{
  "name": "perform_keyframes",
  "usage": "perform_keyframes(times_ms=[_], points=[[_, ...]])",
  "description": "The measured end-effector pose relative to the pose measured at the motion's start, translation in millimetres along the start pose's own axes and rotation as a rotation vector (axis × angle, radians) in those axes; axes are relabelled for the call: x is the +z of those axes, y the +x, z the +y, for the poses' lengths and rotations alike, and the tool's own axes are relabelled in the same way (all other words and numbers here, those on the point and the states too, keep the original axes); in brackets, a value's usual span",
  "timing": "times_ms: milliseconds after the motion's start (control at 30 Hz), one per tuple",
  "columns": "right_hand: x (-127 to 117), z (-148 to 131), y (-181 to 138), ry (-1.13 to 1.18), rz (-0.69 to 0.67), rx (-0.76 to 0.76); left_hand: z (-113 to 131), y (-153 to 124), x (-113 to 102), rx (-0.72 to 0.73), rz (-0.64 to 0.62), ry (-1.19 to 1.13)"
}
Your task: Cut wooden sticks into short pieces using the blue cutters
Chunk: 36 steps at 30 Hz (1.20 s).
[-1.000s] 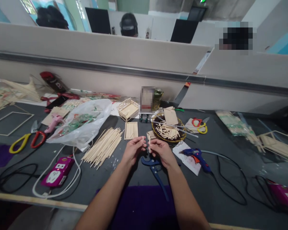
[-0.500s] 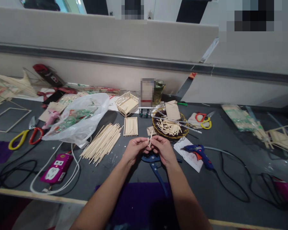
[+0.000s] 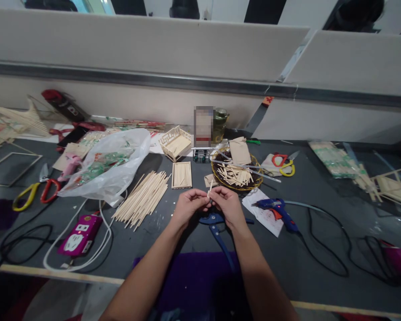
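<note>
My left hand and my right hand meet above the grey table, fingertips pinched together on a short wooden stick that points up and slightly away. Blue-handled cutters lie on the table just under my hands. A pile of long wooden sticks lies to the left of my left hand. A small flat panel of glued sticks rests just beyond my hands. A wire basket with several short cut sticks stands beyond my right hand.
A blue glue gun lies on paper at the right, its black cord looping away. A pink power strip, a plastic bag, yellow-and-red scissors and a small stick box lie left and behind. A partition wall runs along the back.
My hands have drawn closer together, and the short stick is now held between both sets of fingertips. The view has tilted down a little.
</note>
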State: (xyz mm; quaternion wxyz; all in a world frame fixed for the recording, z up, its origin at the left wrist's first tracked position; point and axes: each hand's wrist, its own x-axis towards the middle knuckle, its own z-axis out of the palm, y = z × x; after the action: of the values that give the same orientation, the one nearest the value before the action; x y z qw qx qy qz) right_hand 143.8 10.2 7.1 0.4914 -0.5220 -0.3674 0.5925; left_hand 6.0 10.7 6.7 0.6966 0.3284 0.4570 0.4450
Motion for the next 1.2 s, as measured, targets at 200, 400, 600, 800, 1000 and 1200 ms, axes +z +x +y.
perform_keyframes(times_ms=[200,400,600,800,1000,1200], points=[[-2.3,-2.5,-1.9,-0.045,-0.084,-0.055,3.4,-2.9,2.0,0.118,0.009,0.124],[-0.3,-3.2,-1.4,0.245,-0.039,0.076,5.4,-5.3,-2.1,0.009,-0.153,-0.042],[4.4,-5.6,-3.9,0.391,-0.009,0.140,-2.1,-3.6,1.7,0.057,-0.104,-0.057],[5.6,-7.2,-5.9,0.407,-0.034,0.142,-1.3,-4.5,4.2,0.110,-0.092,-0.023],[4.1,-8.4,-6.4,0.407,-0.054,0.149,-3.0,-4.3,2.5,0.148,-0.094,0.027],[4.3,-8.5,-6.4,0.400,-0.040,0.128,-2.3,-5.0,2.8,0.211,-0.085,0.100]])
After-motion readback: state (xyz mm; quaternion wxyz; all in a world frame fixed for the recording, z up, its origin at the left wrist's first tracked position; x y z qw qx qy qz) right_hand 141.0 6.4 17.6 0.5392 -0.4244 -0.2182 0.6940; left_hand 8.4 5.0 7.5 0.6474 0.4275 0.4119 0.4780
